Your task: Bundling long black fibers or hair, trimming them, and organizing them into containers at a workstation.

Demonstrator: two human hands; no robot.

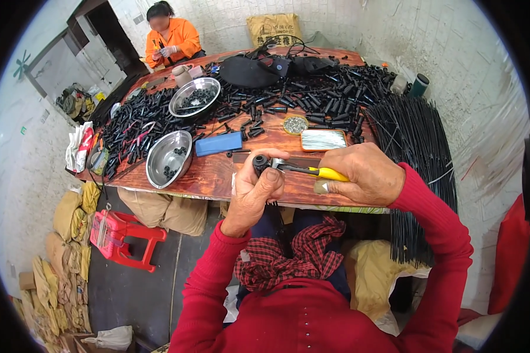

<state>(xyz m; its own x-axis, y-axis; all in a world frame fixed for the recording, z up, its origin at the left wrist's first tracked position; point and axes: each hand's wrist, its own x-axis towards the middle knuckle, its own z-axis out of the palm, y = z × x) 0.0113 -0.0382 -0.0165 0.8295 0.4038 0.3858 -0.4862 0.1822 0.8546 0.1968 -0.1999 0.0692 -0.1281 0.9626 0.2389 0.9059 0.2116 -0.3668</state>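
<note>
Near the table's front edge, my left hand [247, 197] is closed round a black tube-shaped part [260, 163], its round end pointing up. My right hand [366, 172] grips a pair of pliers [331, 173] by the yellow handles. The metal head of the pliers meets the black part beside my left thumb; exactly what the jaws bite on is too small to tell. Just beyond my hands lie an orange-rimmed tray [323, 148] of thin pale pins and a round dish [295, 116] of small metal bits.
Heaps of black parts [330, 97] cover the wooden table [218, 176]. Two steel bowls [153, 159] and a blue box [218, 144] stand left of my hands. Long black rods [415, 153] overhang the right edge. A red stool [121, 235] is at lower left; a co-worker [179, 38] sits at the far side.
</note>
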